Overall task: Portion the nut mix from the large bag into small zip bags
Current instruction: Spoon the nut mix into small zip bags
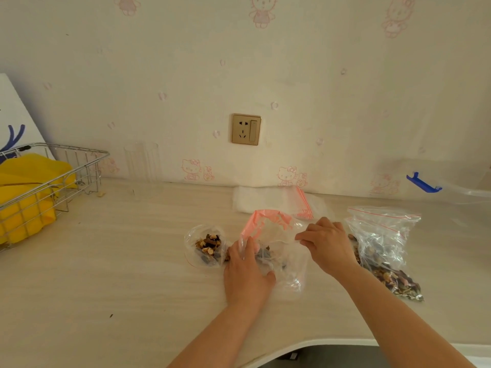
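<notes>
Item one: a small zip bag (276,251), clear with a pink-red zip strip, lying at the middle of the pale bench (106,261). We see a few dark nuts inside it, near its left side. Our left hand (245,272) grips its left edge, thumb curled over the plastic. Our right hand (328,243) pinches its upper right edge between fingertips and thumb, so the mouth is pulled wide.

Item two: a filled small bag (206,247), just left of the left hand, resting on the bench with brown and dark nut mix heaped inside; we cannot tell whether its top is sealed.

Item three: the large bag (382,243), clear with a red zip line, to the right of the right hand. Its top stands crumpled and its nut mix (393,277) spreads along the lower part toward the near right.

Item four: a stack of empty zip bags (276,200), flat against the wall behind the work.

Item five: a wire basket (53,176) at the far left, holding yellow material.

Item six: a gold wall socket (246,129) on the patterned wallpaper above.

Item seven: a blue clip (423,183) at the far right, on clear plastic.
</notes>
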